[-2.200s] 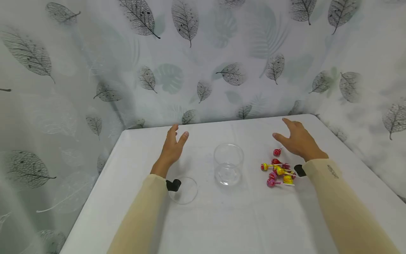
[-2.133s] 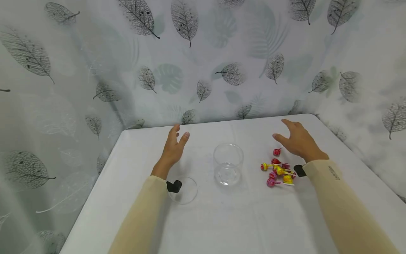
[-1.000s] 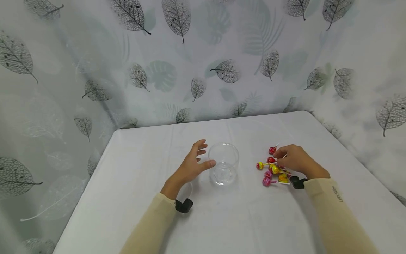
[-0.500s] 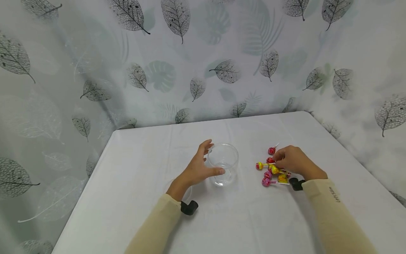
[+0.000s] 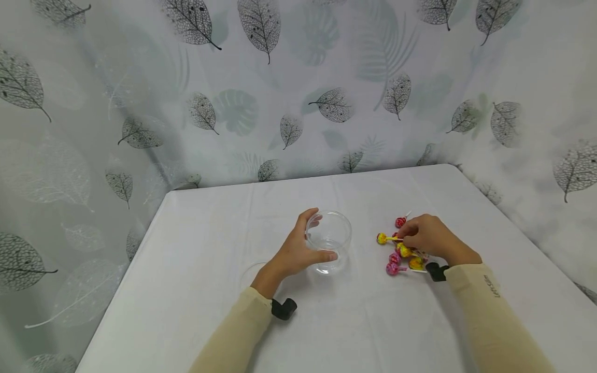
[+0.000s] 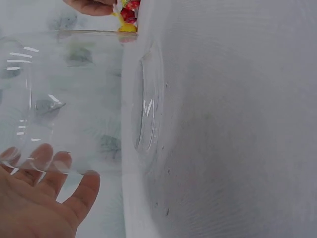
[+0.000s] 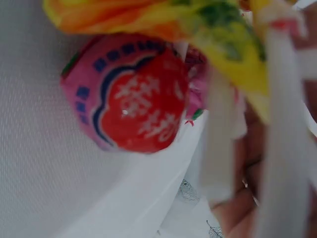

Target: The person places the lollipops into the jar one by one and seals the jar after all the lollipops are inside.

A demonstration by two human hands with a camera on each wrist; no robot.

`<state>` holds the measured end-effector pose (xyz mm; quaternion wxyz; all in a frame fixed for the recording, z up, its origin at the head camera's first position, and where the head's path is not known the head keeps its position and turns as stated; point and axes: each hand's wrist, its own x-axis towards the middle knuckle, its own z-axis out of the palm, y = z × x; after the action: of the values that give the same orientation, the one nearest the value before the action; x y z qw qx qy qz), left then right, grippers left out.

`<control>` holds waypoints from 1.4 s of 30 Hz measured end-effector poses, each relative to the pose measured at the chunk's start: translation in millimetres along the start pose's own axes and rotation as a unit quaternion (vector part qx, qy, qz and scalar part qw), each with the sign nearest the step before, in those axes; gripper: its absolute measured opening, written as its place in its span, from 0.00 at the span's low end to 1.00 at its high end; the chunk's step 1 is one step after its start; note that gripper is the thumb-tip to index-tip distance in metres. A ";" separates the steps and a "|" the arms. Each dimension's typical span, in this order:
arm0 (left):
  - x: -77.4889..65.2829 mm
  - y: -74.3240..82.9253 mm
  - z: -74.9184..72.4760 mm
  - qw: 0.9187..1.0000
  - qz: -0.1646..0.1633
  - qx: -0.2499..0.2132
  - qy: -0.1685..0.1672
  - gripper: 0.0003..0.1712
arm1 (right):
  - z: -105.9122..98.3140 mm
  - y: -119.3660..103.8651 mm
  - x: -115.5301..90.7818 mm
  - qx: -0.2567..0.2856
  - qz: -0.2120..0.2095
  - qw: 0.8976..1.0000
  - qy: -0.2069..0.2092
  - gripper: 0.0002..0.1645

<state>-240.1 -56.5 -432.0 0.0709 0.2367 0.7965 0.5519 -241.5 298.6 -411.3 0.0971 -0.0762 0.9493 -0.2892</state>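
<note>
A clear cylindrical jar [image 5: 337, 233] stands upright on the white table. My left hand [image 5: 294, 254] holds it from the left side, thumb in front and fingers round the back; in the left wrist view the fingertips lie against the jar's wall [image 6: 89, 99]. To the right, my right hand [image 5: 431, 239] pinches the white stick of a yellow-and-red lollipop [image 5: 381, 239], whose head points left. Below that hand lies a small pile of wrapped lollipops, among them a pink one [image 5: 393, 268] and a yellow one [image 5: 416, 262]. A pink-and-red lollipop [image 7: 131, 94] fills much of the right wrist view.
A clear round disc [image 5: 247, 274] lies flat on the table, partly hidden by my left wrist. One red lollipop [image 5: 400, 221] sits behind the pile. Leaf-patterned curtains [image 5: 289, 103] surround the white table [image 5: 326, 321] at the back and sides.
My left hand has moved right from beside the jar to round it. My right hand has come down to the pile and taken a yellow lollipop's stick; that lollipop has risen slightly.
</note>
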 end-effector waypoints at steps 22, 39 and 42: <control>-2.4 -4.8 3.4 1.000 -0.008 -0.008 0.001 0.59 | 6.1 -1.8 -5.9 0.149 0.089 0.983 0.063 0.17; -1.8 -7.7 2.8 1.000 -0.008 -0.015 0.000 0.59 | -5.5 -15.0 -21.9 0.242 0.019 0.961 0.136 0.21; -1.4 -8.1 3.5 1.000 -0.009 -0.019 0.001 0.58 | -6.1 -17.5 -22.9 0.249 0.013 0.958 0.143 0.21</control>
<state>-239.9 -56.5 -441.0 0.0798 0.2274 0.7878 0.5669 -219.1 292.1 -393.3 -0.0196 0.0047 0.8520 -0.5231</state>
